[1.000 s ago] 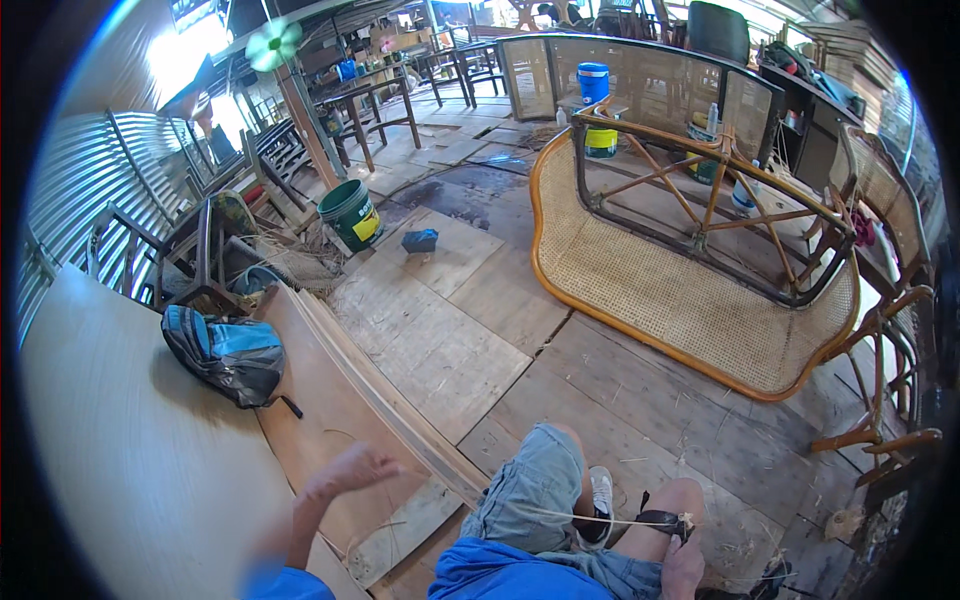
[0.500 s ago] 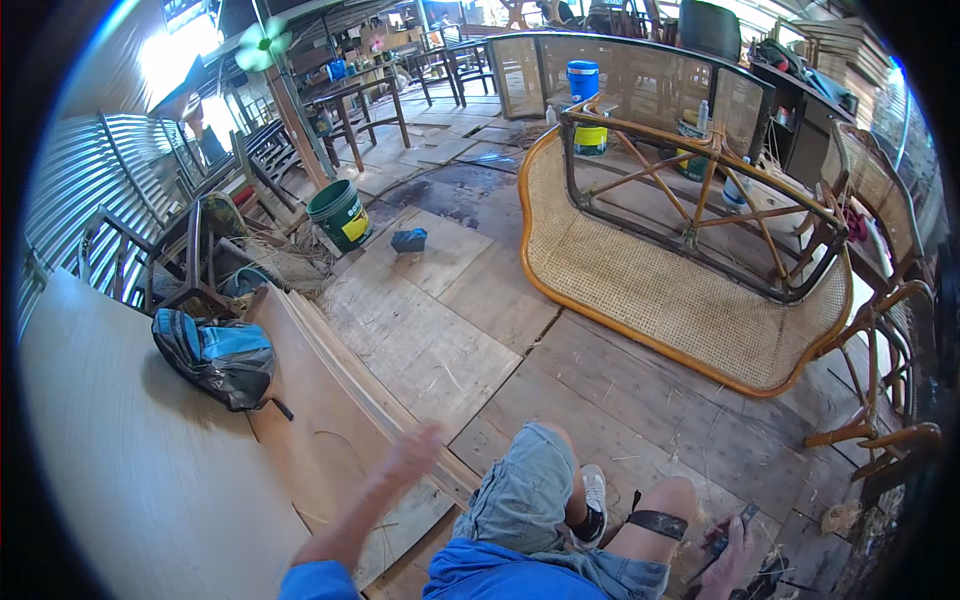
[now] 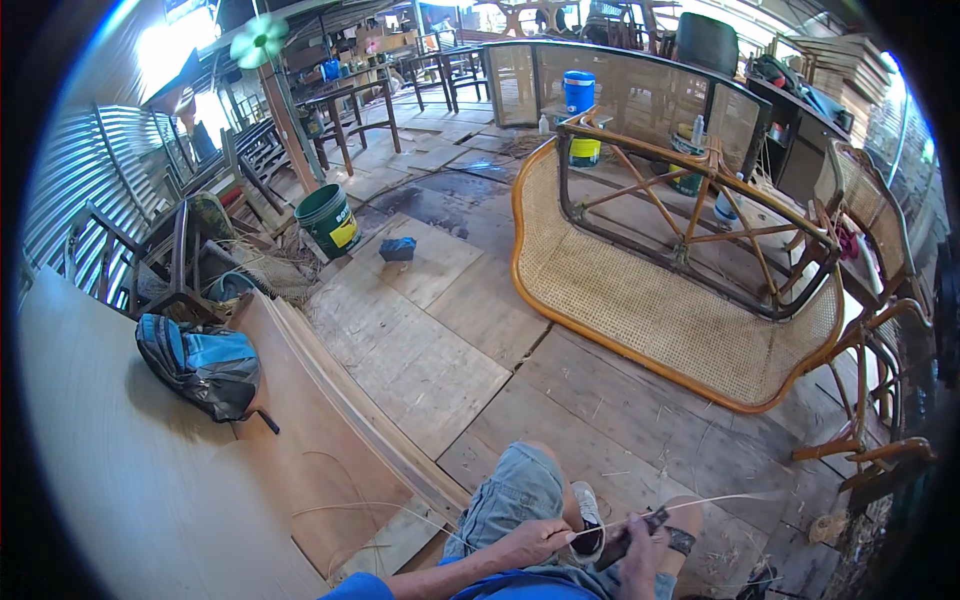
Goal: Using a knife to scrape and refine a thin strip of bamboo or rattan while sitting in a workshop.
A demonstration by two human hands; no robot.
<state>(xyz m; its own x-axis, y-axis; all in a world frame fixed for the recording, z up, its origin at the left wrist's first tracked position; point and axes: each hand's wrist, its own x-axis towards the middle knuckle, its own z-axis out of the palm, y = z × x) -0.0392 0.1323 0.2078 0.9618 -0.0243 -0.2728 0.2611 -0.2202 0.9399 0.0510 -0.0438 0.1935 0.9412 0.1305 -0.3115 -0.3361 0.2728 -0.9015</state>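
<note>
Low in front of my body, my left hand [image 3: 537, 543] pinches a thin, pale cane strip [image 3: 708, 499]. The strip trails off to the left over the wooden sheets and runs right past my other hand. My right hand [image 3: 643, 566], closed at my right knee, grips a dark, knife-like tool [image 3: 655, 519] that lies against the strip. My fingers cover part of the tool, so its exact shape is hard to make out. A black band [image 3: 680, 541] circles my leg just beside it.
Ahead on the right lies a tipped cane-woven bench [image 3: 680, 330] with a rattan frame. A blue-grey backpack [image 3: 205, 365] rests on stacked wooden sheets [image 3: 330, 450] at left. A green bucket [image 3: 328, 222] and a small dark block [image 3: 398, 249] stand farther off; rattan chairs [image 3: 870, 390] line the right.
My left hand has come down and right, and now holds the cane strip. My right hand has moved left to my knee with the tool, bringing it against the strip.
</note>
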